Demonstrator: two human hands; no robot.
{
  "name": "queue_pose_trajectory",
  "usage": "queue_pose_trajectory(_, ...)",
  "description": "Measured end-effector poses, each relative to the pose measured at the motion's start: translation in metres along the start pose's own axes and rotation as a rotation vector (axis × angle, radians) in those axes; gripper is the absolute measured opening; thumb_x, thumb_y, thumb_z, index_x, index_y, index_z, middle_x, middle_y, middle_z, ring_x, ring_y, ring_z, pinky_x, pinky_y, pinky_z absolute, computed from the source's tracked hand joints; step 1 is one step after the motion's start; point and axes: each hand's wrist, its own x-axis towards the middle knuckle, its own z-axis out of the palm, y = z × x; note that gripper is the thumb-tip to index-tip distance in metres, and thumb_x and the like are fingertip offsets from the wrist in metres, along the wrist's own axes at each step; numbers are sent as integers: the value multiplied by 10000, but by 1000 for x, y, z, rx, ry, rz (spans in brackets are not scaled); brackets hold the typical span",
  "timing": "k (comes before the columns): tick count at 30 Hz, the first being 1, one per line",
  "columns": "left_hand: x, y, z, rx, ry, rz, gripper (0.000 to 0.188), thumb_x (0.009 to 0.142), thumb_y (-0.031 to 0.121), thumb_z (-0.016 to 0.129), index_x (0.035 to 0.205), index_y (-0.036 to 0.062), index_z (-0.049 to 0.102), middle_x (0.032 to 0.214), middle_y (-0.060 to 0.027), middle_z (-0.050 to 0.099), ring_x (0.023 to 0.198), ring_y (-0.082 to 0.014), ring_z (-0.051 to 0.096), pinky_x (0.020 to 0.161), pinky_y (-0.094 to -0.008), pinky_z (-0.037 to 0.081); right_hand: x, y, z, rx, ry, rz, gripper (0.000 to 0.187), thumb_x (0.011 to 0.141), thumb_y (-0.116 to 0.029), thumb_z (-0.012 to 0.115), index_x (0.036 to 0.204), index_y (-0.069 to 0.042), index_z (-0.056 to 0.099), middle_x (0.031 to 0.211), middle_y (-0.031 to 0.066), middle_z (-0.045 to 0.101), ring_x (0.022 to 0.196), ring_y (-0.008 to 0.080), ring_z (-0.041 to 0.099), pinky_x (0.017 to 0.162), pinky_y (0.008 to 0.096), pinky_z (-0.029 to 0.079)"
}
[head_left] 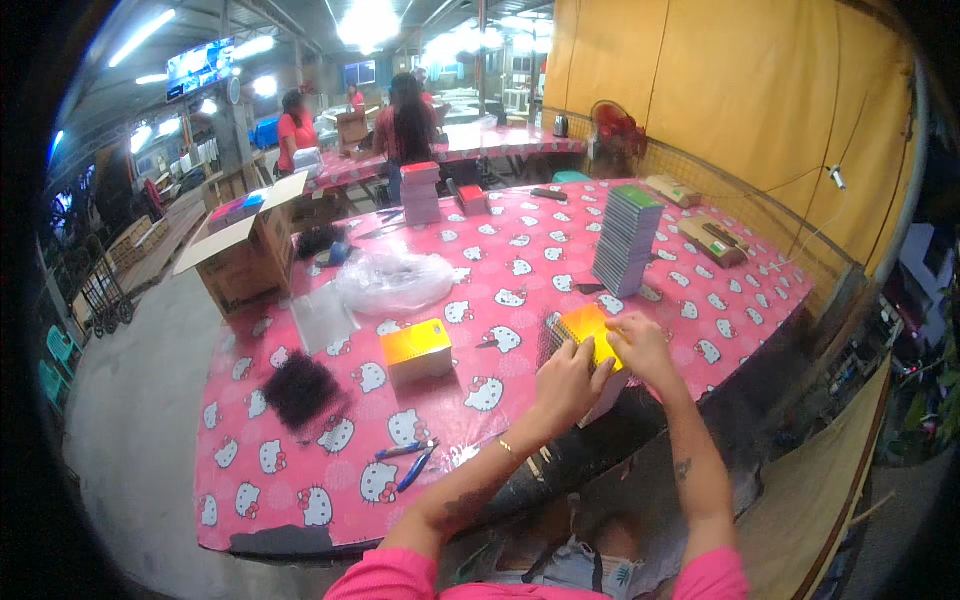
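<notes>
A yellow-orange spiral notebook [586,324] lies on top of a stack near the table's right front edge. My left hand [572,384] is at its near left side, fingers bent over the cover and the coil edge. At the right side my right hand [643,346] has its fingers pinched together at the notebook's edge. What sits between those fingertips is too small to make out. The pale side of the stack shows below my hands. Left of them stands another stack with a yellow cover [416,352]. Blue-handled pliers [410,462] lie nearer to me.
A tall stack of green-topped notebooks [628,240] rises beyond my hands. To the left are a black bundle of binding coils [301,390], clear plastic bags [398,280] and an open cardboard box [246,258]. Brown parcels [714,240] lie far right. People stand at a farther table.
</notes>
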Motion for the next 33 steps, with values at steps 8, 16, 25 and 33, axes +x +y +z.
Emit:
queue_pose_trajectory(8, -11, -44, 3, -282, 245, 43, 313, 999, 221, 575, 1246, 35, 621, 930, -194, 652, 811, -351, 667, 695, -447, 524, -20, -47, 13, -119, 347, -243, 286, 914, -278, 668, 1098, -64, 715, 1099, 118, 674, 1056, 334, 635, 923, 467, 471)
queue_pose_trajectory(16, -35, -202, -105, 517, 169, -24, 357, 853, 166, 684, 1194, 67, 653, 1184, -174, 646, 1101, -350, 617, 941, -452, 501, -31, -47, 37, -43, 383, -444, 193, 903, -280, 685, 935, -90, 690, 930, 59, 668, 900, 271, 649, 824, 431, 470)
queue_pose_trajectory(25, -64, -226, -119, 528, 109, 91, 272, 836, 28, 594, 1091, 54, 683, 1075, -135, 695, 991, -346, 662, 903, -433, 523, -34, -55, 38, -28, 403, -385, 141, 860, -222, 711, 931, -102, 683, 916, 51, 652, 897, 260, 640, 847, 433, 462)
queue_pose_trajectory(33, -103, -113, -83, 250, -14, 323, 353, 815, 34, 606, 1164, 71, 642, 1059, -139, 666, 968, -309, 639, 868, -462, 466, -76, -125, 49, 243, 185, -369, 335, 861, -234, 715, 1159, -91, 665, 1190, 103, 630, 1131, 320, 590, 994, 447, 420)
